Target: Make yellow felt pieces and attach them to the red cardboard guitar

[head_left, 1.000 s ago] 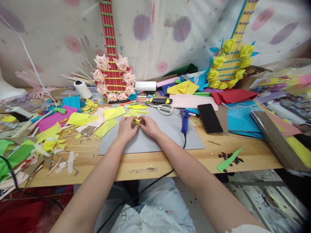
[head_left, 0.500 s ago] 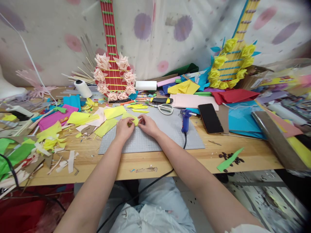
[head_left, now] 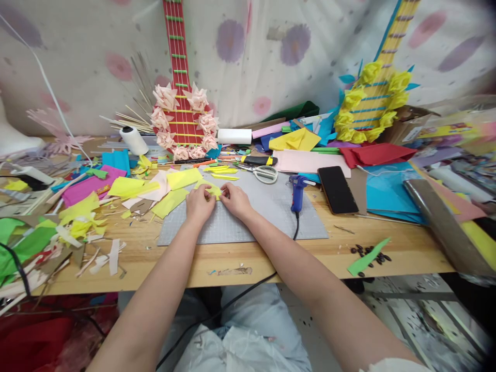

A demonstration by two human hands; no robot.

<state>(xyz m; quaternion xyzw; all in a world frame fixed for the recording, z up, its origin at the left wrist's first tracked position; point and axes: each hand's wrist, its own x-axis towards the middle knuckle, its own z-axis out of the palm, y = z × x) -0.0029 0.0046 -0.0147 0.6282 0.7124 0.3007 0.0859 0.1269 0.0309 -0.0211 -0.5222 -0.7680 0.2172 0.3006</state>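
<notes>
Cluttered wooden craft table (head_left: 271, 258), floral curtain behind | grey cutting mat (head_left: 248, 222) under both hands | left hand (head_left: 198, 202) and right hand (head_left: 235, 200), fingertips pinched narrow on small folded yellow paper piece (head_left: 214, 191) between them | risk: thin paper may tear or crease crookedly under uneven pressure.

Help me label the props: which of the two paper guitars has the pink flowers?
The red guitar behind the left hand: pink flowers ring its body. The other guitar, far right, has yellow flowers.
</notes>
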